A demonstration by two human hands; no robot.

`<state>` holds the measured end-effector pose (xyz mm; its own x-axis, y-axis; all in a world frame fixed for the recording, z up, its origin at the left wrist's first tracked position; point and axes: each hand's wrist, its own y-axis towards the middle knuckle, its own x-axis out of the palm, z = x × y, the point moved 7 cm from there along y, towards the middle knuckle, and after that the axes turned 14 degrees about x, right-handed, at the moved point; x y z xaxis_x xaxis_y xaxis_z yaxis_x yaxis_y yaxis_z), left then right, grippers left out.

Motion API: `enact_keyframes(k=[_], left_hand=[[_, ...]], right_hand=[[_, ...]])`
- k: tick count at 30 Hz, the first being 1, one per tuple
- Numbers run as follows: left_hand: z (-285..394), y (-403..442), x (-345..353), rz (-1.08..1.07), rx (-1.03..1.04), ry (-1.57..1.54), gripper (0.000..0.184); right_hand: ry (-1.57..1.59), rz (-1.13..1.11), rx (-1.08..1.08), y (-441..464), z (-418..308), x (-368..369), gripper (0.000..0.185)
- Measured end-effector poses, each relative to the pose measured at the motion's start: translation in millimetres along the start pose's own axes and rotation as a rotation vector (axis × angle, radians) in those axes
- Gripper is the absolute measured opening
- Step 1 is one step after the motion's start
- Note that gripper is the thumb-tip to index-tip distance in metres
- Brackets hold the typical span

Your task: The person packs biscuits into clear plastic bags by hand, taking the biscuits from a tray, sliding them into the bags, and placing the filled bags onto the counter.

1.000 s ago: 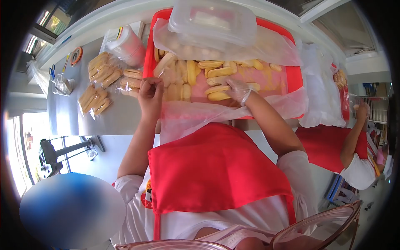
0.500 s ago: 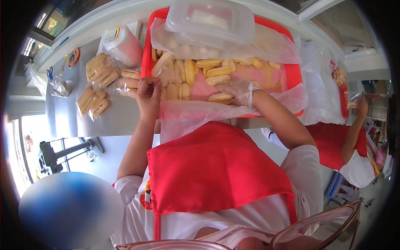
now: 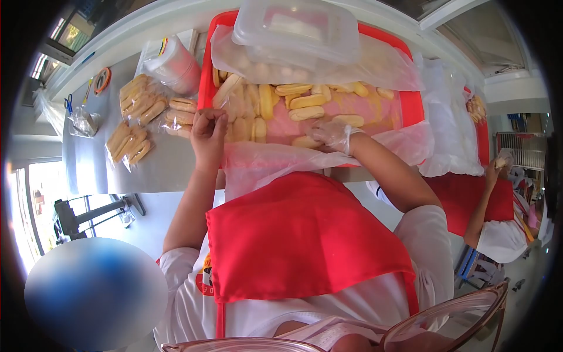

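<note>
My left hand is closed in a pinch at the left rim of a red tray, beside finger biscuits under clear plastic. What its fingers hold, if anything, is too small to tell. My right hand, in a clear plastic glove, reaches into the tray's near side, its fingers closed on a finger biscuit. Several more golden biscuits, one of them a pale biscuit, lie loose on the pink tray bottom. Plastic sheeting hangs over the near rim.
Left of the tray lie bagged biscuits, a white-and-pink container, tape rolls and blue-handled scissors. A translucent plastic tub sits over the tray's far side. At far right a co-worker in a red apron holds something.
My right hand has shifted slightly, uncovering a biscuit behind it, and the biscuit at its fingertips has moved a little nearer to me. My left hand stays almost still. The co-worker's hand has lowered.
</note>
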<state>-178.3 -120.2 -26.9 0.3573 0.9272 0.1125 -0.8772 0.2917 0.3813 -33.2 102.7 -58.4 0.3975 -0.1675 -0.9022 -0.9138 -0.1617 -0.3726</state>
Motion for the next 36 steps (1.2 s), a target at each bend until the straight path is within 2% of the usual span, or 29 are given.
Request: enact_keyframes(k=[2, 5, 8, 11, 14, 17, 20, 22, 25, 28, 32, 36], left_hand=[[0.6, -0.3, 0.9, -0.011, 0.011, 0.003, 0.003], [2.0, -0.3, -0.6, -0.021, 0.031, 0.044, 0.002], [9.7, 0.2, 8.5, -0.045, 0.101, 0.155, 0.001], [29.0, 10.9, 26.5, -0.072, 0.161, 0.238, 0.004], [37.2, 27.0, 41.8, -0.067, 0.159, 0.29, 0.007], [43.8, 36.0, 67.2, -0.135, 0.302, 0.348, 0.009], [38.7, 31.6, 91.1, -0.185, 0.08, 0.21, 0.012], [38.7, 27.4, 102.7, -0.232, 0.02, 0.172, 0.011], [51.5, 15.3, 114.0, -0.317, 0.141, 0.186, 0.009], [67.9, 5.8, 119.8, -0.288, 0.311, 0.14, 0.008], [100.5, 4.2, 114.9, -0.309, 0.418, 0.305, 0.008], [117.2, -10.6, 118.6, -0.4, 0.605, 0.325, 0.011]], right_hand=[[0.046, -0.072, 0.208, 5.7, -1.1, -11.6, 0.027], [0.008, -0.048, 0.285, 4.2, 6.4, -15.3, 0.031], [-0.03, 0.148, 0.09, 2.4, 4.7, -11.6, 0.034], [0.356, 0.229, 0.348, -8.0, 11.4, -45.2, 0.038], [1.359, 0.354, 0.435, -25.0, 40.2, -47.6, 0.035], [1.51, 0.333, 0.195, -48.2, -3.8, -78.9, 0.033], [0.505, 0.964, -0.219, -71.2, -64.6, -127.9, 0.033], [0.457, 0.928, -0.103, -69.8, -65.0, -124.7, 0.034], [0.427, 0.897, -0.018, -63.4, -70.7, -116.4, 0.033], [0.407, 0.849, 0.019, -51.7, -79.9, -103.8, 0.03], [0.309, 0.883, 0.016, -37.7, -83.8, -85.0, 0.03], [0.843, 0.752, -0.025, -14.2, -64.2, -73.8, 0.026]])
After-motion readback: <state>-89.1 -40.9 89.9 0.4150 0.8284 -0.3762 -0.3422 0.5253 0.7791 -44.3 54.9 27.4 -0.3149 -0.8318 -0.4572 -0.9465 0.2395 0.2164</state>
